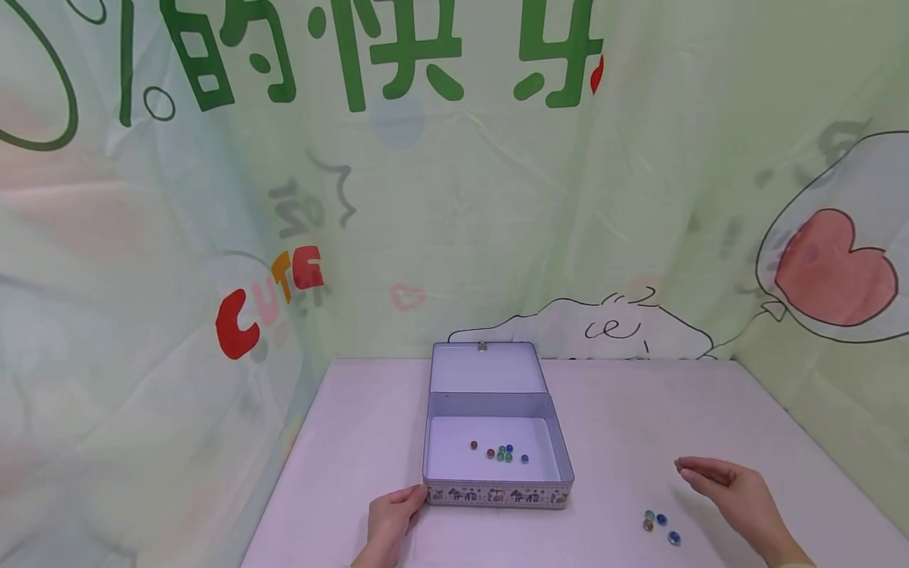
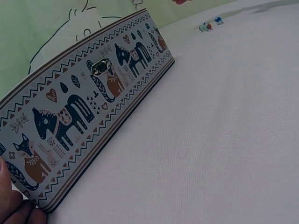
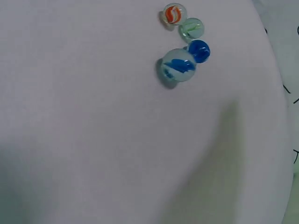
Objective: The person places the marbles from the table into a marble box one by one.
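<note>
An open tin box with a hinged lid stands on the table, its front printed with horses and foxes. My left hand grips its front left corner; in the left wrist view the thumb lies on the front and the fingers curl at the bottom corner. Several glass marbles lie inside the box. To the right of it, my right hand is raised over the table, thumb and fingertips pinching a small reddish marble. Near that hand lies a loose group of blue, green and orange marbles.
A pale cloth covers the table. The raised lid leans back toward the printed curtain, which encloses the table at the back and sides. A metal clasp sits on the box front.
</note>
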Motion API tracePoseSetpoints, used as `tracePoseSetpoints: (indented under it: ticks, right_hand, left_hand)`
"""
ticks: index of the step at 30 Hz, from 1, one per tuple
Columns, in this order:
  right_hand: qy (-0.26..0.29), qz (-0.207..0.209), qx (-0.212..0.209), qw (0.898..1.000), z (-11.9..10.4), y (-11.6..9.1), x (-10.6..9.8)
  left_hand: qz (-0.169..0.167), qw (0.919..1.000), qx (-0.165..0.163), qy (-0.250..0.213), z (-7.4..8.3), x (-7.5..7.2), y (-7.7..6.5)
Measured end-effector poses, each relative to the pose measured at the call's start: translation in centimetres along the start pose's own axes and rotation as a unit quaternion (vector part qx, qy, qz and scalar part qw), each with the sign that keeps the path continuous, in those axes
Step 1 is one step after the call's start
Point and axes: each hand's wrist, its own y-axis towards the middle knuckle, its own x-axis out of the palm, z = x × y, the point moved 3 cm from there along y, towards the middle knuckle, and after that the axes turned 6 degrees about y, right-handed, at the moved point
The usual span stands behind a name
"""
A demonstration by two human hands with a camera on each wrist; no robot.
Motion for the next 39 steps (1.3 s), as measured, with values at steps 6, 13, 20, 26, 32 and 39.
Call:
tracePoseSetpoints:
  ticks: [6,13,20,26,32,39]
  right_hand:
    - [0.015,-0.007,0.019,1.0,1.5,0.0,1.7]
    - [0.006,-0.037,0.047,0.998,2.8,-0.4,3.8]
    - [-0.003,-0.059,0.087,0.994,3.4,-0.8,4.7]
    - [-0.05,-0.056,0.042,0.996,2.8,-1.5,5.0]
    - [-0.095,-0.061,0.009,0.994,2.1,-1.7,5.3]
    - [-0.113,-0.064,0.0,0.992,1.9,-1.6,5.2]
  left_hand:
    - [-0.005,1.0,-0.002,-0.001,0.0,-0.1,0.1]
    - [-0.005,1.0,-0.005,-0.007,0.1,-0.1,-0.2]
    - [-0.003,1.0,-0.001,-0.004,0.2,-0.1,-0.3]
    - [-0.005,1.0,0.0,-0.003,0.1,-0.2,-0.3]
    - [-0.002,1.0,-0.001,0.002,0.1,-0.2,-0.1]
    - [-0.004,1.0,0.002,0.0,0.2,-0.1,-0.3]
